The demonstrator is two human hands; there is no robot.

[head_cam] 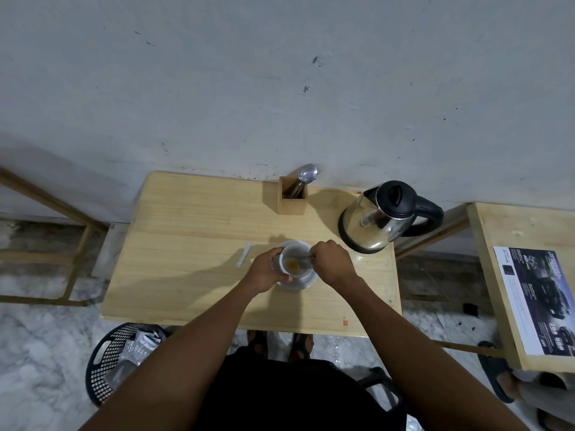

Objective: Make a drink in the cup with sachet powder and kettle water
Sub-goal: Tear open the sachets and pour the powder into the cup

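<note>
Two hands on one cup, so take the cup as landmark. Largest first: the table (193,244) carries everything. The kettle (378,219) stands to the right of the cup and further from you, lid shut, handle turned away to the right; your right hand is the nearer one for it. The wooden holder (292,197), behind the cup against the wall, has a spoon or two in it. Under the cup sits a saucer (306,283). Your left hand (267,272) wraps the cup's left side, fingers curled round the wall. Your right hand (331,259) is closed, pinching a thin metal spoon (303,259) whose long axis runs from that hand leftward and down into the cup.

The cup (294,258) holds pale liquid with an orange patch low in it, likely undissolved powder; I'd judge you're stirring. A torn sachet (243,255) lies flat just left of the cup; whether it is empty I cannot tell.
</note>
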